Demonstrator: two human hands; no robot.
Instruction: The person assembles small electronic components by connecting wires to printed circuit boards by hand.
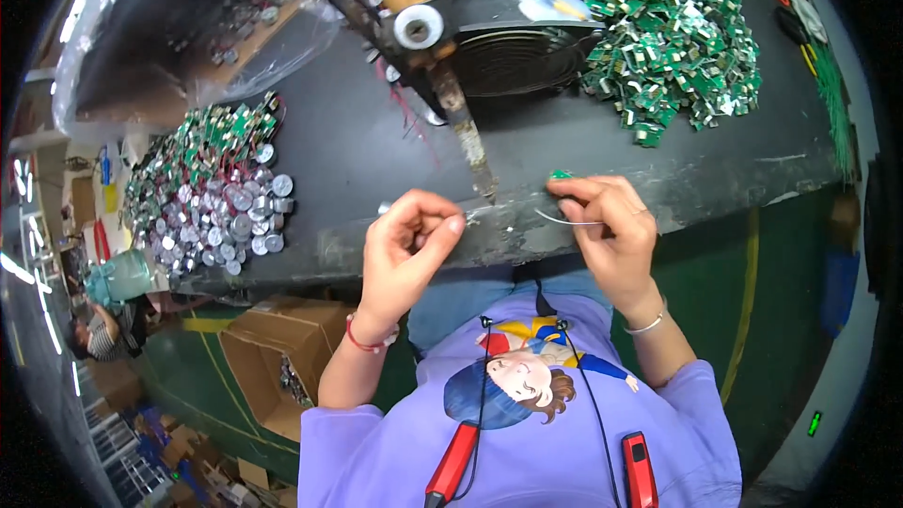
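My left hand [414,245] is closed at the table's front edge, thumb pressed to its curled fingers. A small silvery piece [384,209] shows beside its knuckles; what lies inside the fingers is hidden. My right hand [611,226] is also closed, with a small green circuit board [561,175] at its fingertips. A thin silvery wire [564,220], which looks like solder, sticks out of the same hand toward the left. Between the hands, a soldering iron [466,136] points down with its tip just above the table edge.
Loose green circuit boards [677,38] are heaped at the far right. On the left lies a pile of round silver parts [230,221] with red wires and boards. A black round-mouthed duct [517,61] stands behind the iron. A cardboard box [282,357] sits on the floor, lower left.
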